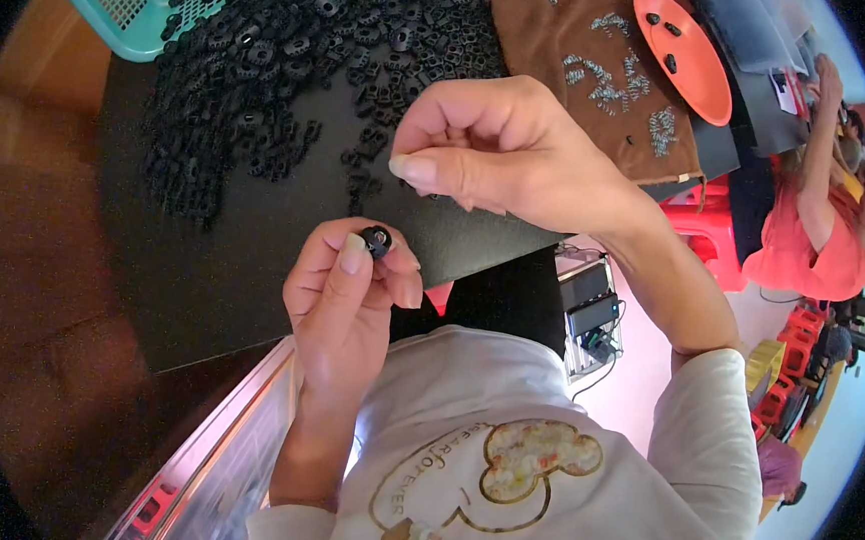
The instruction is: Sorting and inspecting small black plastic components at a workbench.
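Between the thumb and fingers of my left hand [336, 288] is a small black round plastic part [377, 242]. Its open end faces up, and something shiny shows in the hole. Above and to the right of it, my right hand [496, 154] is closed in a pinch, thumb against the curled fingers. Whatever those fingertips hold, if anything, is too small or hidden to make out. The two hands are apart, over the near edge of the dark table. A big heap of loose black plastic parts [267, 53] spreads beyond them.
A brown cloth [555, 28] at the far right carries several small metal springs [661, 130]. On it lies an orange oval plate [710, 99] with a few black pieces. A teal plastic basket [132, 43] stands far left. Another person [816, 232] in red sits to the right.
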The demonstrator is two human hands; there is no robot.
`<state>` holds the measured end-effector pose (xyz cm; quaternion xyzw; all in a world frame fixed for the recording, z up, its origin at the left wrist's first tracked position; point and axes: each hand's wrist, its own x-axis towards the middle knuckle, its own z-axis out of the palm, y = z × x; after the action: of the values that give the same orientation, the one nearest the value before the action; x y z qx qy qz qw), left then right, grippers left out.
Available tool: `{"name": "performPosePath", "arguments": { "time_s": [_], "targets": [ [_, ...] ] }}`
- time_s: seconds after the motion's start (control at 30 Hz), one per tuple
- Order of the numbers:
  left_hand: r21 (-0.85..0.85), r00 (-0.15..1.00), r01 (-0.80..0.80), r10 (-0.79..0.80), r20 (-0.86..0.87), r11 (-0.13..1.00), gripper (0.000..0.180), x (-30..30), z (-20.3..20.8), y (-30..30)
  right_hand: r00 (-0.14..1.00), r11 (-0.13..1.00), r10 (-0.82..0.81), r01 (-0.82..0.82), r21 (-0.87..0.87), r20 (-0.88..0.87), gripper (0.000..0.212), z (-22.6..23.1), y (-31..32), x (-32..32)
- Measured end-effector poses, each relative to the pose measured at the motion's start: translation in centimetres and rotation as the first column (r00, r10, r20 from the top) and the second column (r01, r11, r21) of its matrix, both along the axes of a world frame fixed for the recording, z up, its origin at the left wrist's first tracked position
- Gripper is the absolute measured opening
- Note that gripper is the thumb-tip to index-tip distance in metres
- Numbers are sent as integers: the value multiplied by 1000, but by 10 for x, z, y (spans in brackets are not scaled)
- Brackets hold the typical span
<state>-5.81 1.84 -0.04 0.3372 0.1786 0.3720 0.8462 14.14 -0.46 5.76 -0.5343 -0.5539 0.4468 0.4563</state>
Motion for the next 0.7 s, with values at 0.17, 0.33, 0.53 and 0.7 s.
{"name": "performPosePath", "arguments": {
  "time_s": [0.17,0.33,0.53,0.7],
  "targets": [
    [1,1000,-1,1,-17,1000,20,-1,0,-2,984,996,-37,21,-92,-176,11,3,-12,-6],
    [7,1000,10,-10,3,1000,19,0,-2,-2,976,984,-46,8,-175,-215,9,12,-21,-8],
    [-10,1000,2,-2,-10,1000,20,1,-3,-4,948,982,-43,-19,-190,-315,6,14,-28,-13],
    [50,999,1,2,-44,999,20,1,-6,-3,950,990,-16,-28,-137,-311,5,5,-29,-15]
  ]
}}
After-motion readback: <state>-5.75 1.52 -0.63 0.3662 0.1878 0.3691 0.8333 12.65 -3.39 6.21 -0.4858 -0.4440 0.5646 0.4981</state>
